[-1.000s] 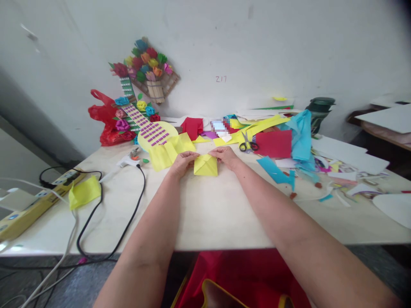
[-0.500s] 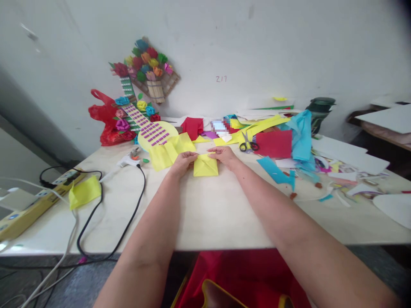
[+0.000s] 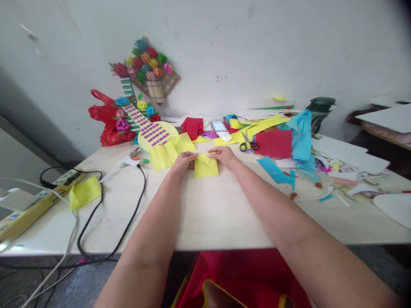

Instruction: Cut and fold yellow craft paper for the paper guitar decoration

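Note:
A small folded square of yellow paper (image 3: 206,167) is held between my two hands over the middle of the table. My left hand (image 3: 185,163) pinches its upper left corner, and my right hand (image 3: 225,156) has the upper right edge between thumb and fingers. Diagonal creases show on the face of the square. Just beyond my left hand lie larger yellow sheets (image 3: 163,155), partly over a guitar-shaped craft piece (image 3: 157,133) with purple stripes. Black-handled scissors (image 3: 248,146) rest to the right of my right hand.
A white glue gun (image 3: 129,161) with a black cord lies on the left, near a power strip (image 3: 41,199) and another yellow piece (image 3: 85,192). Red paper (image 3: 274,143), blue paper (image 3: 302,137) and scraps cover the right. Paper flowers (image 3: 149,60) lean on the wall.
The yellow square has tilted slightly and shifted a little to the right at its lower edge. Both hands keep their hold, almost in the same place.

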`<state>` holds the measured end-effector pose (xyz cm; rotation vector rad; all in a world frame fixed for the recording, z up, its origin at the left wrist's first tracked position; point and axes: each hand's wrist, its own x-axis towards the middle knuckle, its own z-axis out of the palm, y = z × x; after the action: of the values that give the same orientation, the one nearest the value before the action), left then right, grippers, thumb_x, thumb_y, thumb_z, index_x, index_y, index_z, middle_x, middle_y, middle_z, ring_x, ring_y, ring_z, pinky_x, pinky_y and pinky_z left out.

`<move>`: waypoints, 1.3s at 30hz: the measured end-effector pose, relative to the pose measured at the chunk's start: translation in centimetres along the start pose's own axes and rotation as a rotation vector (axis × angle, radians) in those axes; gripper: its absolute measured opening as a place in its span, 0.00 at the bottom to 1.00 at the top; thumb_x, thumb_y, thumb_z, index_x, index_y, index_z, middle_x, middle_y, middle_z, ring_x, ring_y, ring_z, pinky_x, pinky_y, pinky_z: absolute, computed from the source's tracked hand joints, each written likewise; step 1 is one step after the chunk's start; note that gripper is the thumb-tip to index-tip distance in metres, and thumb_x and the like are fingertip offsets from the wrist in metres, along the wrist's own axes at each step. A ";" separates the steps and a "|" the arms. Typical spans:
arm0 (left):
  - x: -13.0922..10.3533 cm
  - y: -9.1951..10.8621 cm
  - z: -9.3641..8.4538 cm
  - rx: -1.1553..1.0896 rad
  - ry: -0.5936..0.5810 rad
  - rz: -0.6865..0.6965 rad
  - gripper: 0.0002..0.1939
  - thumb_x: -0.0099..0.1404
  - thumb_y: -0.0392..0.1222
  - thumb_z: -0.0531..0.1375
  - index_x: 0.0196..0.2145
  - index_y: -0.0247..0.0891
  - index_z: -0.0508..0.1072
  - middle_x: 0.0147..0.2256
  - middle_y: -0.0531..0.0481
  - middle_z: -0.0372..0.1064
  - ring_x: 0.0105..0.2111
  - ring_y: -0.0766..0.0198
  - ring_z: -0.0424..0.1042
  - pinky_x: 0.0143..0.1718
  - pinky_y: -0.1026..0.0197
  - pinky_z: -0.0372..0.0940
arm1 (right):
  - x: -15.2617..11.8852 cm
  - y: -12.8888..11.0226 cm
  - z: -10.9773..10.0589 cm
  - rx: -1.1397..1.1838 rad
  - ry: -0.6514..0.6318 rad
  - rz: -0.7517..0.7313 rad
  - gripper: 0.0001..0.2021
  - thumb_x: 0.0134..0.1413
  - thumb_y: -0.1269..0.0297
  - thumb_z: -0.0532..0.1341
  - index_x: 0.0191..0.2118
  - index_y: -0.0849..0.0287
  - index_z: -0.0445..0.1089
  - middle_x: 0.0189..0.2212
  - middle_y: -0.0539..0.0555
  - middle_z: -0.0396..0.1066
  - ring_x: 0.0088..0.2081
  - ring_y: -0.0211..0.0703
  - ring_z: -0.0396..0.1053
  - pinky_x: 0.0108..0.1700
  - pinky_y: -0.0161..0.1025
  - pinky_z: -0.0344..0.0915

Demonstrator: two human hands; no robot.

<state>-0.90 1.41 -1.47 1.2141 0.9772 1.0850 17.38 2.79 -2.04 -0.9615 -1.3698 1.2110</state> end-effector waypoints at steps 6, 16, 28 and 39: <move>-0.1 0.1 0.3 0.046 0.037 0.000 0.18 0.43 0.49 0.65 0.21 0.34 0.62 0.18 0.53 0.63 0.18 0.70 0.64 0.21 0.66 0.60 | -0.2 -0.3 0.1 -0.006 0.005 0.013 0.13 0.28 0.68 0.67 0.29 0.61 0.72 0.22 0.49 0.71 0.27 0.37 0.67 0.35 0.37 0.64; 0.0 0.1 0.1 0.038 0.017 -0.013 0.18 0.46 0.51 0.63 0.23 0.34 0.63 0.18 0.52 0.63 0.18 0.69 0.65 0.21 0.65 0.61 | -0.3 -0.4 0.2 0.002 -0.004 0.013 0.13 0.28 0.69 0.66 0.29 0.61 0.72 0.23 0.49 0.71 0.28 0.37 0.67 0.35 0.37 0.64; -0.1 0.1 0.8 0.116 0.053 -0.026 0.19 0.39 0.48 0.66 0.25 0.34 0.68 0.23 0.49 0.69 0.23 0.65 0.68 0.23 0.64 0.62 | -0.4 -0.3 0.4 -0.017 -0.031 0.016 0.14 0.28 0.64 0.67 0.29 0.61 0.71 0.22 0.48 0.70 0.25 0.35 0.65 0.29 0.33 0.62; -0.2 0.0 0.8 0.085 0.007 0.079 0.16 0.40 0.47 0.66 0.24 0.36 0.67 0.21 0.53 0.67 0.20 0.69 0.65 0.22 0.66 0.59 | -0.5 -0.4 0.2 -0.113 -0.059 0.030 0.16 0.34 0.52 0.63 0.17 0.61 0.63 0.12 0.45 0.58 0.15 0.29 0.52 0.17 0.30 0.49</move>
<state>-0.20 1.01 -1.39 1.3285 0.9963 1.1189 17.30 2.26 -1.75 -1.0358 -1.4884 1.2035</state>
